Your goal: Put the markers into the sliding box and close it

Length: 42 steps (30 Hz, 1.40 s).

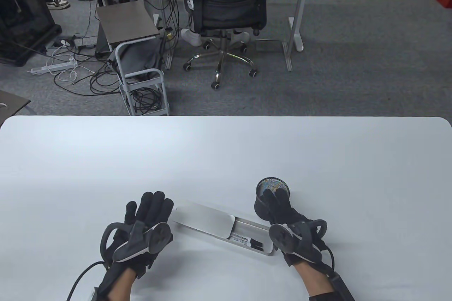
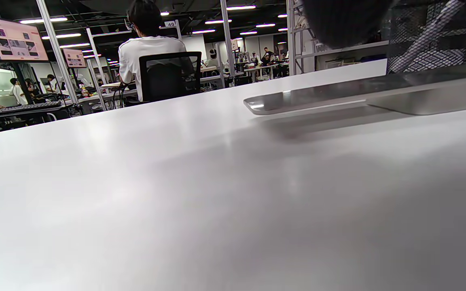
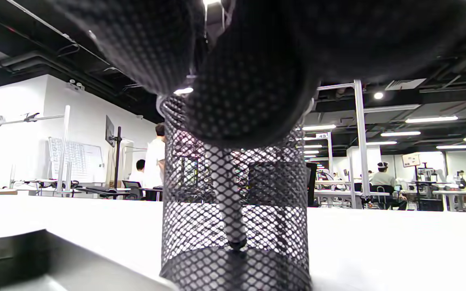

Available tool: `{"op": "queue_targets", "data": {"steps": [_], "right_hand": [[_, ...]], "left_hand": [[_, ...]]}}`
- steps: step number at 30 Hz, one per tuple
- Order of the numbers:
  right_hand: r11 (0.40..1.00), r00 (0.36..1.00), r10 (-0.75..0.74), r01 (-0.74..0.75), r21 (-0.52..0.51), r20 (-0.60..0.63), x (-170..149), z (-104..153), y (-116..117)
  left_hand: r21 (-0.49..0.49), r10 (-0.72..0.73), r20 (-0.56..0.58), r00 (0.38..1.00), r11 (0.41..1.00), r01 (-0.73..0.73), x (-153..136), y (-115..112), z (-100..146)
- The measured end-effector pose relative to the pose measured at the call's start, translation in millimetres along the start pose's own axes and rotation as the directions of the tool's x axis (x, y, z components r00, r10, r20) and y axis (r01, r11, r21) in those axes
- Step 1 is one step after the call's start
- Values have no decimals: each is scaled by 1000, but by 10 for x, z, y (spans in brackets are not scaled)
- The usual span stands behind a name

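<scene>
White tabletop carries a flat silver sliding box, half open, with 1 black-capped white marker lying inside. Just right of the box stands a black mesh cup; the right hand reaches into it, fingers around another marker. Left of the box, the left hand rests with relaxed fingers.

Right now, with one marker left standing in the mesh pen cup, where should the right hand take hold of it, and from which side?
Grip its upper end, coming straight down through the open top. The marker stands nearly upright inside the mesh pen cup, tip on the bottom, so the wire wall blocks any side approach. The right hand is already over the rim; whether its fingers have closed on the marker cannot be told.
</scene>
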State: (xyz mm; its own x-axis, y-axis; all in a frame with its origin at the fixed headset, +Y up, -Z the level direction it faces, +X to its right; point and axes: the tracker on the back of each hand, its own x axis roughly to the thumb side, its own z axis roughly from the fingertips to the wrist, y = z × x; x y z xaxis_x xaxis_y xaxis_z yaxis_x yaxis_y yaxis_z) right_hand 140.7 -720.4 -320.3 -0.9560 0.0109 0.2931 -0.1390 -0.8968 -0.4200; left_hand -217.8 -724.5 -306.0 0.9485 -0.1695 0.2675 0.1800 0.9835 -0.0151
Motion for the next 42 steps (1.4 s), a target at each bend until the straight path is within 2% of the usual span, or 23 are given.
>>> {"op": "queue_targets", "data": {"steps": [6, 13, 15, 26, 33, 42], "right_hand": [[1000, 1000, 10, -10, -1, -11, 7, -5, 23], [997, 999, 46, -47, -59, -17, 24, -2, 11], [988, 997, 79, -79, -131, -1, 38, 7, -18], [977, 991, 131, -128, -172, 7, 46, 10, -71], [963, 990, 138, -136, -235, -4, 31, 23, -178], [934, 990, 142, -143, -329, -28, 44, 50, -439]], "left_hand": [[1, 11, -7, 1000, 1000, -11, -14, 0, 14], [10, 11, -9, 1000, 1000, -11, -25, -6, 18], [10, 13, -8, 1000, 1000, -13, -25, -8, 18], [18, 21, -19, 1000, 1000, -21, -59, 3, 30], [21, 22, -19, 1000, 1000, -21, -62, 2, 31], [12, 21, -16, 1000, 1000, -21, -58, 0, 31]]}}
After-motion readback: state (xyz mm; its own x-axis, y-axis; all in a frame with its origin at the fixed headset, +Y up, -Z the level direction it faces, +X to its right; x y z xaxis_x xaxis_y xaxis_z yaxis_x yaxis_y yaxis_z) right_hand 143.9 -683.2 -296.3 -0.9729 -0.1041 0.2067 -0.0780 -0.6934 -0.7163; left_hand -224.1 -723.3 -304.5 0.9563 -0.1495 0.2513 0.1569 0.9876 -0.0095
